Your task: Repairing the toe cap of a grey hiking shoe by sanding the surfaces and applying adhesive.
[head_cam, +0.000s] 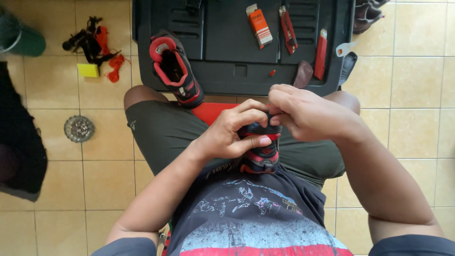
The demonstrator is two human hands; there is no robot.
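Black-red shoe [259, 152] on lap, left hand [227, 135] wrapped round it, right hand [308, 114] pinching at its top. Looks mid-repair; next needs steady grip, fine fingerwork.

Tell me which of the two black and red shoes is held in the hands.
The shoe on the lap, gripped by the left hand and right hand. The other shoe rests untouched, leaning on the black tray.

Black tray [237, 71] w/ 2nd shoe [174, 68], orange box [259, 25], red cutters [287, 28]; floor drain [79, 128].
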